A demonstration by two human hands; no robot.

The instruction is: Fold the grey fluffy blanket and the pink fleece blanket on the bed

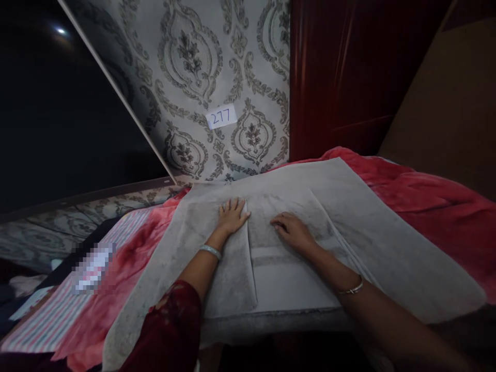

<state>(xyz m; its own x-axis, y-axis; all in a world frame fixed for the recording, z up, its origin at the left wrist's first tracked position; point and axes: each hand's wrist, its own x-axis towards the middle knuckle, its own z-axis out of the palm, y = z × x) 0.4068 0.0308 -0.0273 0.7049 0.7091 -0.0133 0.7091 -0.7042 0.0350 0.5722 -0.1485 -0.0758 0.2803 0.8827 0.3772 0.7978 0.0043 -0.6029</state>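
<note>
A grey towel (225,279) lies partly folded, its left flap turned inward over a section with a paler band across it. My left hand (231,216) is pressed flat on this flap with fingers spread, the thumb reaching over its inner edge. To the right, my right hand (293,231) rests over the banded part (287,206), its fingers curled in and close together. Nothing shows between those fingers. Beneath the towel spreads a larger pale grey cloth (403,258).
Red plush blanket (434,206) shows on both sides of the grey cloth. Striped fabric (42,325) lies at the left, below a large dark screen (70,113). Patterned wallpaper (194,46) bears a paper marked 277 (221,117); a dark red panel (341,72) stands beside it.
</note>
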